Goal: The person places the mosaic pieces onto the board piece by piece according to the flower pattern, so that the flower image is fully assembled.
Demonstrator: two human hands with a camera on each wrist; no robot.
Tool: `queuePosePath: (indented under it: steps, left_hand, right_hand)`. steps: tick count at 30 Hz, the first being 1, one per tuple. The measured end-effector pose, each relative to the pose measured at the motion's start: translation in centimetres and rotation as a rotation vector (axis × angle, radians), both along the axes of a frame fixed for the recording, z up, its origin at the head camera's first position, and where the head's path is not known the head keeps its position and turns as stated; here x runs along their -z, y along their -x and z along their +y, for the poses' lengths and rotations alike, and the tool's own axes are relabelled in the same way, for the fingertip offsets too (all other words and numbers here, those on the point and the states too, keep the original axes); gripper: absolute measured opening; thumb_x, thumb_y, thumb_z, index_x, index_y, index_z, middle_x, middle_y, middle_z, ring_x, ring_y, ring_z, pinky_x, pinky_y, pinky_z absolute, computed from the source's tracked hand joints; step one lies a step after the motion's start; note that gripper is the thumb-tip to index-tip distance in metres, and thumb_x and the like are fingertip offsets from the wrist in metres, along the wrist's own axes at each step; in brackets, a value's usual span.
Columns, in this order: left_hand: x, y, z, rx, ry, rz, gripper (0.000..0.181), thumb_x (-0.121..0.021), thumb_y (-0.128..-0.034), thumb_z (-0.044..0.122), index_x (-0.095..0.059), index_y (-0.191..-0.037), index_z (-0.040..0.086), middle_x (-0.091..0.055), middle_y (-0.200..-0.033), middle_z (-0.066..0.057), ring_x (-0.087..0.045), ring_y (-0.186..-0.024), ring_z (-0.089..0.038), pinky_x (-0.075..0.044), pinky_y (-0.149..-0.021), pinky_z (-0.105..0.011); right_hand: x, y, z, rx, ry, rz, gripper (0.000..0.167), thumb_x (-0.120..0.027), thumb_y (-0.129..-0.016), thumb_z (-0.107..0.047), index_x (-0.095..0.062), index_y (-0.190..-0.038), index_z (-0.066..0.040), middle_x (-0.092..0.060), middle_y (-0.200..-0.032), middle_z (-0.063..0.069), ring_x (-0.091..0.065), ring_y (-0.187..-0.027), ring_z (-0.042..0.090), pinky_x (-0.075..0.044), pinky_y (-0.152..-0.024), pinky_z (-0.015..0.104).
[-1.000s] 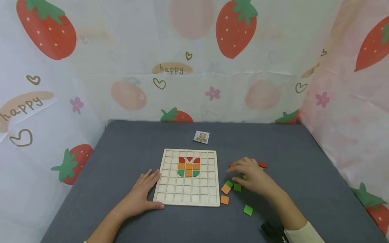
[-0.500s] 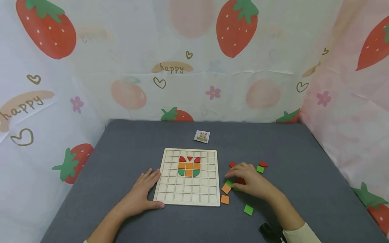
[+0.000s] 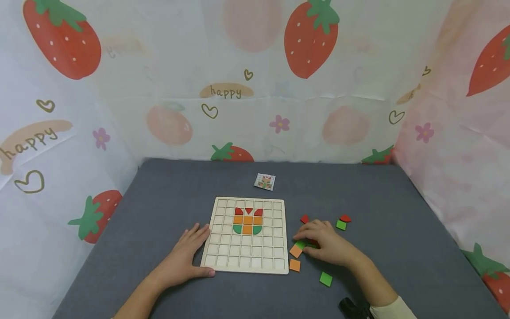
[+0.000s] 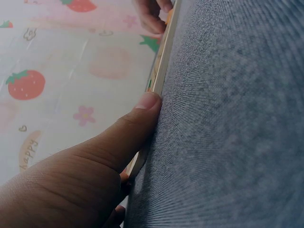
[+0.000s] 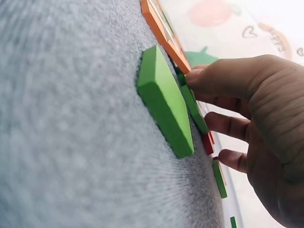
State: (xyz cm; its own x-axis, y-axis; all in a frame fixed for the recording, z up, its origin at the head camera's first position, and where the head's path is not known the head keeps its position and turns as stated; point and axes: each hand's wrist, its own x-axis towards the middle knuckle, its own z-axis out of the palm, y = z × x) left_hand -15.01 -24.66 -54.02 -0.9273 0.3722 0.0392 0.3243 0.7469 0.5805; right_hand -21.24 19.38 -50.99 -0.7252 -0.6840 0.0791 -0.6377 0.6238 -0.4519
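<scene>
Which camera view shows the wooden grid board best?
The head view: the wooden grid board appears nearly whole, its grid seen from above. The left wrist view shows it nearly edge-on; in the right wrist view, I cannot identify it.

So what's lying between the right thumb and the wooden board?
In the head view, an orange tile lies between the right thumb and the wooden board, with a green tile right beside it.

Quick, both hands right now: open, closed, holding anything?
Left hand: open, resting against the board.
Right hand: at a green tile; whether it grips it can't be told.
</scene>
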Motion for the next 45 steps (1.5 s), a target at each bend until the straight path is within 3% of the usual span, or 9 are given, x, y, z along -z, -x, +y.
queuePosePath:
  steps: [21, 30, 36, 45]
  left_hand:
    - [-0.3, -0.2, 0.1, -0.005, -0.001, -0.004, 0.119, -0.084, -0.0713, 0.064, -0.032, -0.161, 0.006, -0.027, -0.169, -0.011, -0.012, -0.158, -0.039, -0.007, -0.126, -0.062]
    - [0.0, -0.2, 0.1, -0.003, 0.001, -0.002, 0.12, -0.083, -0.07, 0.066, -0.032, -0.161, 0.007, -0.027, -0.169, -0.011, -0.012, -0.158, -0.039, -0.008, -0.126, -0.063]
    - [0.0, -0.2, 0.0, -0.006, 0.004, 0.005, 0.12, -0.082, -0.0703, 0.068, -0.033, -0.161, 0.007, -0.028, -0.168, -0.011, -0.013, -0.157, -0.04, -0.008, -0.125, -0.064]
    - [0.0, 0.0, 0.0, -0.009, 0.012, 0.009, 0.12, -0.082, -0.0705, 0.068, -0.032, -0.161, 0.008, -0.027, -0.169, -0.01, -0.013, -0.158, -0.039, -0.008, -0.126, -0.063]
  right_hand:
    - [-0.3, -0.4, -0.4, 0.02, -0.056, 0.114, 0.028, -0.082, -0.088, -0.025, -0.078, -0.115, -0.028, -0.065, -0.115, -0.014, -0.054, -0.107, 0.013, -0.036, -0.094, 0.051]
    - [0.4, -0.5, -0.1, 0.027, -0.026, 0.11, 0.026, -0.083, -0.087, -0.026, -0.077, -0.112, -0.03, -0.064, -0.113, -0.014, -0.054, -0.106, 0.012, -0.037, -0.094, 0.051]
    - [0.8, -0.3, 0.1, 0.03, -0.003, 0.156, 0.022, -0.083, -0.087, -0.031, -0.076, -0.109, -0.03, -0.063, -0.11, -0.015, -0.054, -0.105, 0.011, -0.037, -0.093, 0.047]
    - [-0.1, -0.1, -0.1, 0.097, 0.03, 0.163, 0.022, -0.082, -0.089, -0.032, -0.076, -0.109, -0.027, -0.067, -0.106, -0.015, -0.057, -0.106, 0.013, -0.039, -0.095, 0.048]
